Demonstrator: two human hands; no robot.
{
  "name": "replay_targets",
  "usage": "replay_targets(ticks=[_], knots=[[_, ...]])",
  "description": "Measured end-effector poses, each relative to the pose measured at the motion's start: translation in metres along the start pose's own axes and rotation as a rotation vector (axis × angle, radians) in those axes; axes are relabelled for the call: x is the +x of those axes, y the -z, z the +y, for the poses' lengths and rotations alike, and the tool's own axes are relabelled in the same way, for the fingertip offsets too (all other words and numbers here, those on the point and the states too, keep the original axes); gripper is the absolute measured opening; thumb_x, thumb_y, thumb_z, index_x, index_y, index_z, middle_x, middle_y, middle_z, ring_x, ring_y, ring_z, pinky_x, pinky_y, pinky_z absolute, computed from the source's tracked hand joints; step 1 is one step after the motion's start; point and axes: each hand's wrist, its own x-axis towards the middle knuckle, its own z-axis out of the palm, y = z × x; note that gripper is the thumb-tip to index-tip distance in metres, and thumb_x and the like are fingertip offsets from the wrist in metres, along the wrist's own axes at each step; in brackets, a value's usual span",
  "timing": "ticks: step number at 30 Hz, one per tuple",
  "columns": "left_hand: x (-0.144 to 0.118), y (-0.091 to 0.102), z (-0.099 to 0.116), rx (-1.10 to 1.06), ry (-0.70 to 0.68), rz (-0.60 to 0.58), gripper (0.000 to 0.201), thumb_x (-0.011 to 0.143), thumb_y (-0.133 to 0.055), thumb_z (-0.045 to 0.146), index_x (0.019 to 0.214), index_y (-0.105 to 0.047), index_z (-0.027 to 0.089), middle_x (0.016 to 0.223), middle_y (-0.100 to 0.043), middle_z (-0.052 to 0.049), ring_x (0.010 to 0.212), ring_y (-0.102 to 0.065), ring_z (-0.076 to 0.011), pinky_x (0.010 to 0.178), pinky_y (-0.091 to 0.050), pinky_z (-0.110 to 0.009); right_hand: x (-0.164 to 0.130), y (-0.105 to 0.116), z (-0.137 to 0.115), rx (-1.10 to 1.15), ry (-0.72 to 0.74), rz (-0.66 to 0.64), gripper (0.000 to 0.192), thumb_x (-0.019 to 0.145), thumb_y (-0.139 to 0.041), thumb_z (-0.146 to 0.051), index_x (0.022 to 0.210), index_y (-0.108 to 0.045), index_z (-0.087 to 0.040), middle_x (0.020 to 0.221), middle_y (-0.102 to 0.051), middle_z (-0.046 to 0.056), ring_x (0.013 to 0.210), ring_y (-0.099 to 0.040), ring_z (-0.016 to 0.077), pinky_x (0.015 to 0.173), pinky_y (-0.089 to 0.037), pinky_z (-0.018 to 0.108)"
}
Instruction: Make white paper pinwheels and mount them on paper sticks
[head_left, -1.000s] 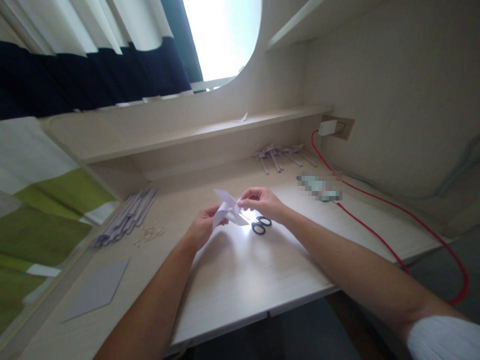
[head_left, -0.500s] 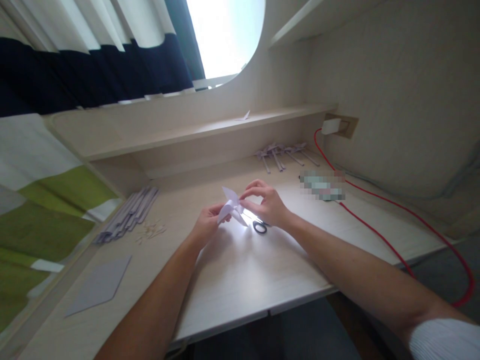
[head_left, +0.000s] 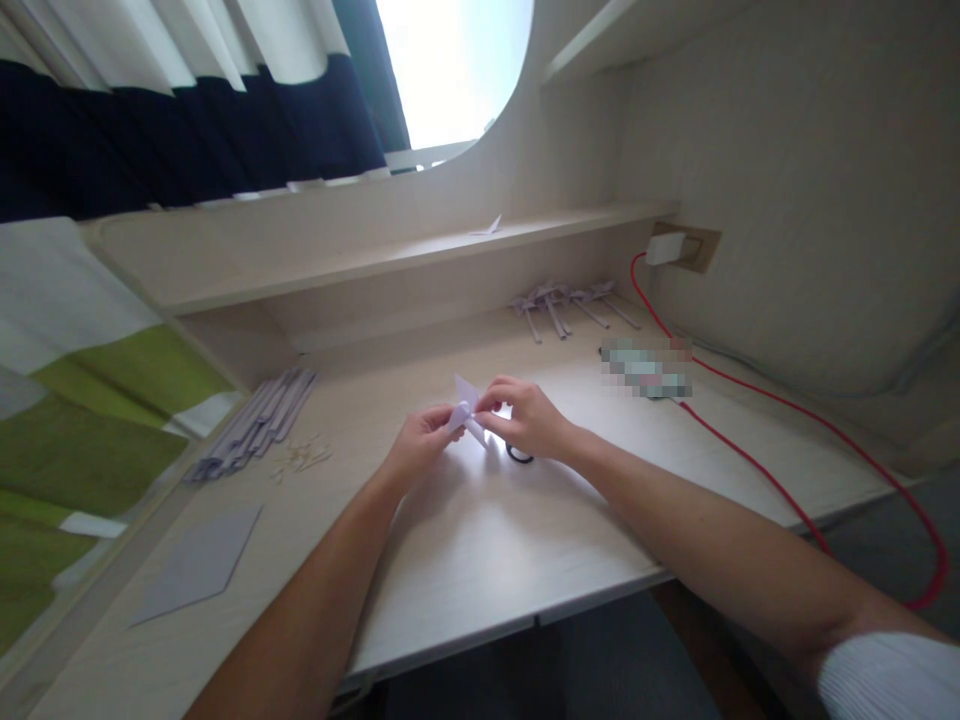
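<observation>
Head view, the only one here: both hands are working on a small white paper pinwheel [head_left: 465, 410], holding it up over about the middle of the surface [head_left: 450, 560]. The left hand [head_left: 420, 445] is pinching one side of it, thumb and fingers clamped on the paper. The right hand [head_left: 531, 415] is gripping near its centre, thumb and forefinger closed on it too. Scissors [head_left: 519, 460] are lying right by the right hand, mostly hidden, just a bit of black handle loop peeking out.

Paper tubes [head_left: 259, 425] are lying bunched along the left edge, with some pale bits [head_left: 300, 457] scattered just beside them. A sheet [head_left: 199, 565] is lying flat further down, toward the near left corner. More pinwheels [head_left: 551, 298] on sticks are sitting near the back edge, over toward the right back corner. Something pixelated [head_left: 646, 368] is lying in front of those, and a red cable [head_left: 939, 570] is hanging over the front edge.
</observation>
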Motion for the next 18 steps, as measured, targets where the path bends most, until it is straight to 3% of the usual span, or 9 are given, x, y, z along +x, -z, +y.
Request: replay_targets(ticks=[18], knots=[[-0.0052, -0.0057, -0.0044, 0.192, -0.108, 0.068, 0.024, 0.083, -0.071, 0.04, 0.083, -0.079, 0.017, 0.084, -0.076, -0.006, 0.079, -0.064, -0.0199, 0.069, -0.044, -0.028, 0.0001, -0.0031, -0.0016, -0.02, -0.098, -0.002, 0.012, 0.086, -0.071, -0.011, 0.076, -0.077, -0.016, 0.078, -0.065, 0.001, 0.072, -0.059, 0.0134, 0.068, -0.042, 0.025]])
